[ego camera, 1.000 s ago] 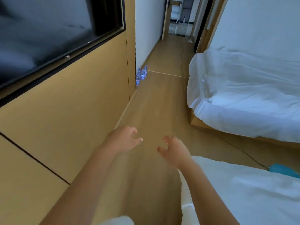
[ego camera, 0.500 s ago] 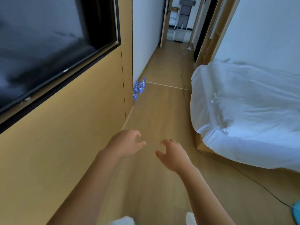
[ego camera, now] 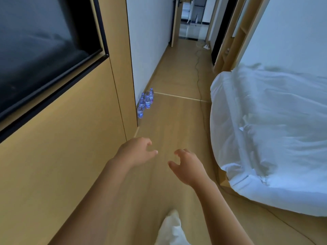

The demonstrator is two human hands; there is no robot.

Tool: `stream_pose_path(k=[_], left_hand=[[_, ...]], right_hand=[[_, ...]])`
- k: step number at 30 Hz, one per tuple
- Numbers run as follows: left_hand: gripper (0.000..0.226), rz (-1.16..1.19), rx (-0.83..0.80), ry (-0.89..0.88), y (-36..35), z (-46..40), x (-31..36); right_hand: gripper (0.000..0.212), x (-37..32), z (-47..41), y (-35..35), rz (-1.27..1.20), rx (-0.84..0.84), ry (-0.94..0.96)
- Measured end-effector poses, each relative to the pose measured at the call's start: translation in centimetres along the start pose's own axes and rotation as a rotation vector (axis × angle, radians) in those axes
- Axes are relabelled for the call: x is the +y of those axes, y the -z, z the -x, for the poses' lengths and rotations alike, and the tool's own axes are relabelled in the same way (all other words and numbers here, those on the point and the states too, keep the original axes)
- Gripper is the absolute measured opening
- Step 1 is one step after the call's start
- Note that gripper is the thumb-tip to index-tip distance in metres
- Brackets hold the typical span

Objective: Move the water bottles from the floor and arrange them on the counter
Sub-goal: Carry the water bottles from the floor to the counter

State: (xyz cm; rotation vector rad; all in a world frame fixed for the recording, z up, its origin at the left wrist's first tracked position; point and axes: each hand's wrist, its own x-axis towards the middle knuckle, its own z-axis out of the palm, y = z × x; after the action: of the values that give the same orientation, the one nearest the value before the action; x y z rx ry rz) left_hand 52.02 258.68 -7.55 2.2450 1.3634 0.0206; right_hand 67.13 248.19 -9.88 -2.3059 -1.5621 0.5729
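Both bare arms reach forward over the wooden floor (ego camera: 169, 131); the left hand (ego camera: 136, 152) hangs palm down with its fingers (ego camera: 147, 141) loosely curled and spread, holding nothing; the right hand (ego camera: 188, 167) is just beside it, apart from it, its fingers (ego camera: 178, 152) likewise loosely bent and its thumb out toward the left hand, also holding nothing; neither hand touches anything

The water bottles (ego camera: 146, 103) stand upright in a small cluster on the floor, well ahead of the hands, tucked into the corner where the tan wood panel wall (ego camera: 67, 156) ends and the white wall (ego camera: 146, 41) begins; they are clear with blue caps and labels; at least four can be made out, though the exact count is hard to tell at this range; they stand close together, some touching or nearly so

A dark television screen (ego camera: 39, 46) sits recessed in the panel wall at upper left; a bed (ego camera: 274, 131) with rumpled white bedding fills the right side; a thin cable (ego camera: 199, 75) trails along the floor of the hallway toward a white power strip (ego camera: 206, 47) near a doorway (ego camera: 192, 18); a bit of white fabric (ego camera: 171, 228) shows at the bottom edge between the arms
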Motion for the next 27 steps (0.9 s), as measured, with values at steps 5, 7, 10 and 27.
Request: stream_pose_path(k=[5,7,10,27], left_hand=[[0.049,0.027,0.017,0.048,1.3,-11.1,3.1],[0.048,0.033,0.028,0.076,1.9,-15.0,4.1],[0.048,0.023,0.033,0.093,2.6,-20.1,5.2],[0.039,0.087,-0.043,0.174,9.5,-53.1,4.6]], right_hand=[[0.049,3.6,-11.6,4.4,0.007,-0.022,0.031],[0.049,4.6,-15.8,6.0,0.005,-0.039,0.048],[0.048,5.5,-21.3,7.4,-0.005,-0.065,0.064],[0.048,5.6,-55.8,11.1,0.005,-0.175,0.076]])
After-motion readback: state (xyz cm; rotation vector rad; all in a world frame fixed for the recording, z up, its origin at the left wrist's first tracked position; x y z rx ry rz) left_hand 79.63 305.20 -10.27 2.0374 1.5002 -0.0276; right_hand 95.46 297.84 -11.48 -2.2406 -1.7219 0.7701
